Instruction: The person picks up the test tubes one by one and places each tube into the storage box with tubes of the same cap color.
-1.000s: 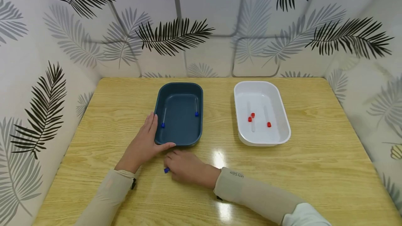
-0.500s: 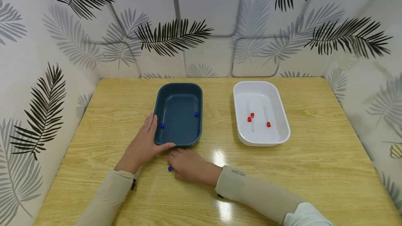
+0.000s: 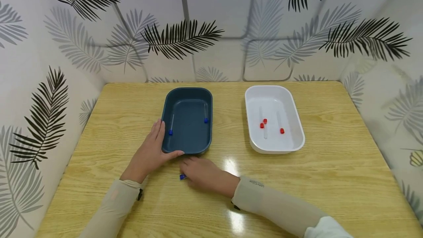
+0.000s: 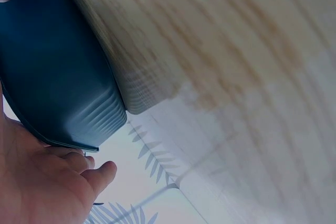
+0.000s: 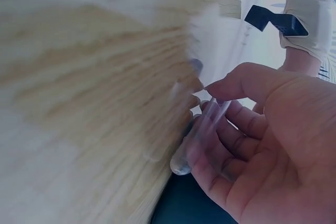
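A clear test tube [image 5: 197, 140] is pinched between the thumb and fingers of my right hand [image 3: 203, 173]. Its blue cap [image 3: 183, 176] pokes out left of the hand, low over the table just in front of the dark blue tray [image 3: 188, 148]. My left hand [image 3: 148, 151] rests at that tray's near left corner, fingers straight along the left side and thumb along the front rim. Inside the dark blue tray lie two test tubes with blue caps, one left [image 3: 171, 126] and one right [image 3: 206, 115]. In the left wrist view, the left hand [image 4: 47, 182] touches the tray's rim.
To the right stands a white tray [image 3: 295, 142] holding three test tubes with red caps [image 3: 282, 131]. Both trays sit on a wood-grain table [image 3: 337, 161]. A leaf-patterned backdrop [image 3: 228, 58] rises behind the table and at its sides.
My right hand has shifted slightly to the right with the test tube, its blue cap moving right and a little toward the tray. The left hand keeps its place on the dark blue tray.
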Demonstrator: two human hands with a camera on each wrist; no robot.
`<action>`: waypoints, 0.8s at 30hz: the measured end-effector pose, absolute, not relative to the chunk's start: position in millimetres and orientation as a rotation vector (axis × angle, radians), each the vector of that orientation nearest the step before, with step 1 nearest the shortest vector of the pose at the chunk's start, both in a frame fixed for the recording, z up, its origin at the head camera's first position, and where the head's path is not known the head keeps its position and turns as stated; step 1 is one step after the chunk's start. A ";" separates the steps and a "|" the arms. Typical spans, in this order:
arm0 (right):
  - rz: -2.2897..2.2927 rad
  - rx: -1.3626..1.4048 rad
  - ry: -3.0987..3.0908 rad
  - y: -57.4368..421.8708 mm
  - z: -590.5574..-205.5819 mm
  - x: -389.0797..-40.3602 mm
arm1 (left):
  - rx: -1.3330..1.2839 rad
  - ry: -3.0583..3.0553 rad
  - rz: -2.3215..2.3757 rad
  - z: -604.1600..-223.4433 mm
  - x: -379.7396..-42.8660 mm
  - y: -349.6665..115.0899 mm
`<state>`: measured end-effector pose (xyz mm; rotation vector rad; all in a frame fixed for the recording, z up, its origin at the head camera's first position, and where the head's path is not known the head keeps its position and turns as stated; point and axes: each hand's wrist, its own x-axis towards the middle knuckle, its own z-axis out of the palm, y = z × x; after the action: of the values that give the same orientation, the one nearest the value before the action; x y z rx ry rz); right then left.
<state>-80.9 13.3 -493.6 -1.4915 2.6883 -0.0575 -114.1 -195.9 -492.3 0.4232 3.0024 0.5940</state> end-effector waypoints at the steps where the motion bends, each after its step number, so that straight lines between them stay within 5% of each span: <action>1: -0.065 -1.490 2.682 14.7 -492.5 -80.6 | 0.420 3.003 0.595 -492.5 -114.0 -195.9; 24: -0.887 -1.158 2.207 62.7 -466.8 -92.9 | 0.407 2.996 0.587 -490.7 -113.8 -195.5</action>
<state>-92.9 62.7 -466.8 -1.1575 2.2067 -0.8873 -113.8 -195.5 -490.7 0.4075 2.9961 0.5871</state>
